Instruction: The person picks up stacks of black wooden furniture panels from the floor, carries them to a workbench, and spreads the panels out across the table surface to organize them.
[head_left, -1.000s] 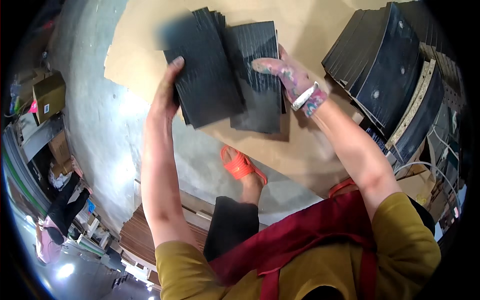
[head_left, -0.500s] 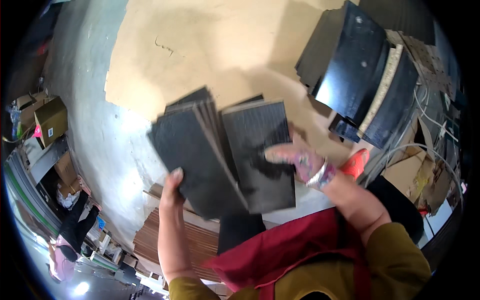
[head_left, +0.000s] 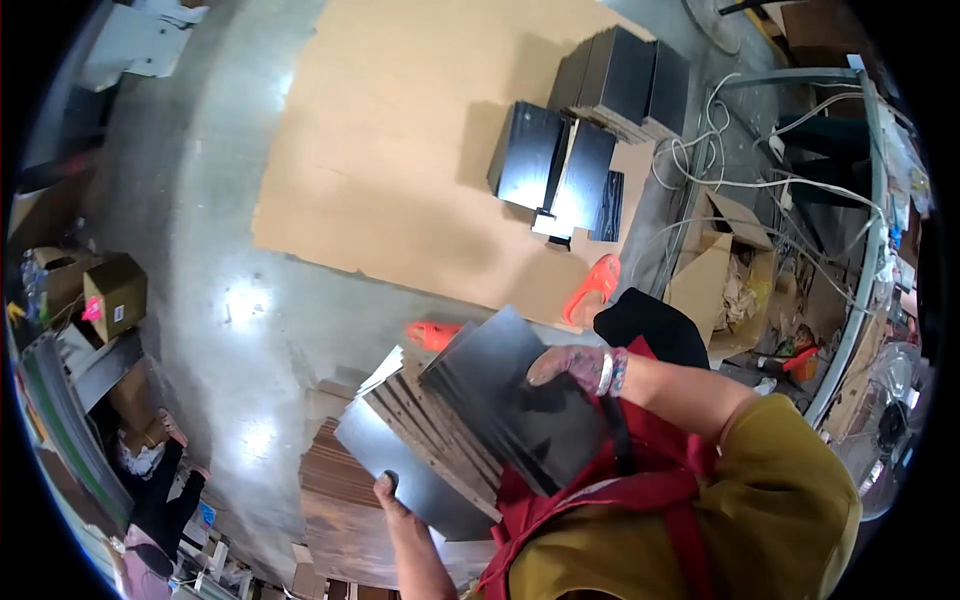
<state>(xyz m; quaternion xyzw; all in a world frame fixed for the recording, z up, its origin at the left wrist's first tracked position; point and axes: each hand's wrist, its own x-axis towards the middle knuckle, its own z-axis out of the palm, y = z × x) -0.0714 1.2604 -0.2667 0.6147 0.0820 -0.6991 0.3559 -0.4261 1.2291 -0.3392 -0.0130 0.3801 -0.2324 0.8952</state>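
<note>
Against my red apron I hold a fanned bundle of dark, thin rectangular boards with raw brownish edges. My left hand (head_left: 398,497) grips the lower left boards (head_left: 415,490), its thumb on the outer face and the other fingers hidden behind. On the right boards (head_left: 490,385) lies my right hand (head_left: 578,368), in a patterned fingerless glove, thumb on the dark face and most fingers out of sight. Between the two groups the board edges fan apart.
Stacks of dark boards (head_left: 530,150) stand on a large cardboard sheet (head_left: 370,150) over the concrete floor. Beside me lies a pile of brown boards (head_left: 360,530). White cables (head_left: 780,182), an open carton (head_left: 705,280) and a fan (head_left: 890,425) are right. Another person (head_left: 150,540) is at far left.
My view has swung, so the floor stacks look farther off. The boards in my hands have come closer to my body and fanned wider, showing more edges.
</note>
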